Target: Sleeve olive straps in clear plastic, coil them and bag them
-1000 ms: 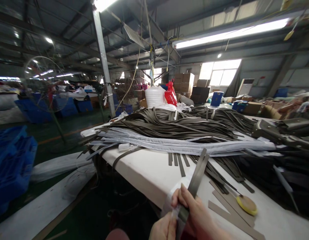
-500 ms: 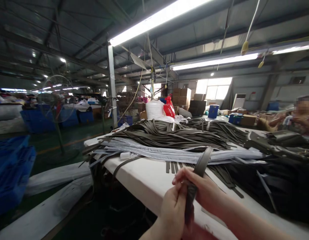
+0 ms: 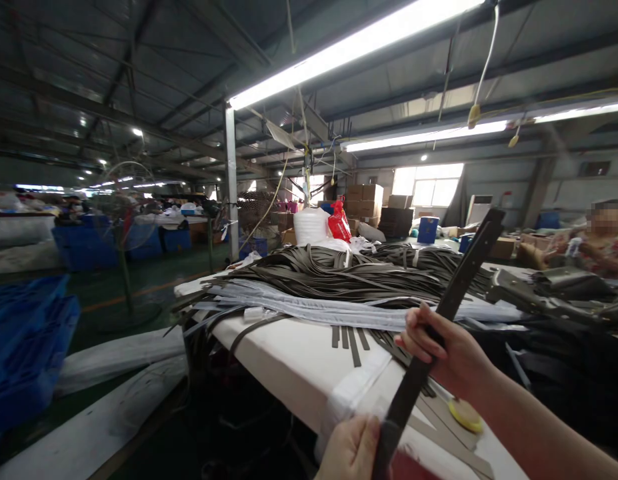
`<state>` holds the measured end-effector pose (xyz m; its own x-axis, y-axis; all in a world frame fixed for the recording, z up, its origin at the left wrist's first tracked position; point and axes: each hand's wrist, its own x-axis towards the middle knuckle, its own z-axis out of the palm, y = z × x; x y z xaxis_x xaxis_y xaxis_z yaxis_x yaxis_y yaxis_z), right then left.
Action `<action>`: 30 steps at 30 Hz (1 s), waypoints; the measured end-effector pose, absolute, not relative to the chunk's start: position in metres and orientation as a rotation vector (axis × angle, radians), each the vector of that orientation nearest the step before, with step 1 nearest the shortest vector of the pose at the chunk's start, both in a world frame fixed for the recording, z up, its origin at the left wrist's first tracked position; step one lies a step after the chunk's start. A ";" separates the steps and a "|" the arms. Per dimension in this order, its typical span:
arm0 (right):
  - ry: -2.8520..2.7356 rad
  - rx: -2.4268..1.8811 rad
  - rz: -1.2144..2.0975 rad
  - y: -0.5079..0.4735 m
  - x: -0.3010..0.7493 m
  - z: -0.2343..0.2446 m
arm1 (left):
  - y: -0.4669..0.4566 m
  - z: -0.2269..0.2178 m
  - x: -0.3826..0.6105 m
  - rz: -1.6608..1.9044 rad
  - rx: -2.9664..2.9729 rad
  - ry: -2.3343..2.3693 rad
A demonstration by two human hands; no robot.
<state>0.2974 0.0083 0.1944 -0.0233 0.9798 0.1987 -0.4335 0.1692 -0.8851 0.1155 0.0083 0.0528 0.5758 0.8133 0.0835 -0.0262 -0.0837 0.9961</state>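
Observation:
My right hand point(image 3: 451, 350) is closed around the middle of a dark strap point(image 3: 473, 261), which slants up to the right and shows small holes near its upper end. Lower down, my left hand point(image 3: 351, 447) pinches the same strap near the bottom of the view, where its lower end runs out of sight. Beyond my hands, a large heap of dark straps point(image 3: 299, 273) lies across the white table point(image 3: 289, 343). A bundle in whitish wrapping point(image 3: 319, 308) stretches along the heap's near side. Several strap ends point(image 3: 356, 345) poke out on the tabletop.
Flat grey-brown strips point(image 3: 451, 423) and a yellow ring-shaped item point(image 3: 466, 416) lie by my right forearm. Dark bags point(image 3: 563, 287) cover the table's right side, near another person point(image 3: 603, 247). Blue pallets point(image 3: 23, 353) and a standing fan point(image 3: 126, 233) are at left.
My hands have moved apart along the strap, right hand up and rightward, left hand lower. The strap, bunched between both hands earlier, is now stretched out straight.

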 end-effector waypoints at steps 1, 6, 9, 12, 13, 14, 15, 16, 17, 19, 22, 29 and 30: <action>-1.020 -0.702 1.266 0.008 0.297 0.204 | 0.008 0.064 0.117 0.795 1.460 0.674; -1.056 -0.671 1.146 0.012 0.307 0.275 | 0.008 0.128 0.127 0.887 1.361 0.531; -1.073 -0.811 1.071 0.017 0.302 0.316 | 0.019 0.167 0.136 0.932 1.332 0.390; -1.077 -1.070 1.027 0.015 0.285 0.332 | 0.033 0.203 0.143 0.978 1.340 0.302; -1.110 -1.159 1.067 0.013 0.280 0.330 | 0.037 0.213 0.145 0.988 1.351 0.288; -1.169 -1.228 1.127 0.011 0.275 0.326 | 0.039 0.222 0.147 0.998 1.364 0.278; -1.253 -1.276 1.202 0.009 0.272 0.320 | 0.040 0.230 0.149 1.012 1.380 0.272; -1.345 -1.294 1.272 0.009 0.271 0.315 | 0.041 0.235 0.151 1.029 1.396 0.269; -1.426 -1.294 1.315 0.011 0.272 0.311 | 0.041 0.237 0.153 1.047 1.407 0.269; -1.480 -1.259 1.274 0.017 0.278 0.311 | 0.044 0.233 0.157 1.071 1.405 0.277; -1.319 -1.133 0.978 0.032 0.292 0.335 | 0.052 0.219 0.159 1.028 1.398 0.303; -1.565 -0.976 0.878 0.034 0.284 0.377 | 0.056 0.259 0.142 1.154 1.544 0.280; -1.602 -0.990 0.906 0.031 0.277 0.378 | 0.054 0.274 0.140 1.206 1.559 0.286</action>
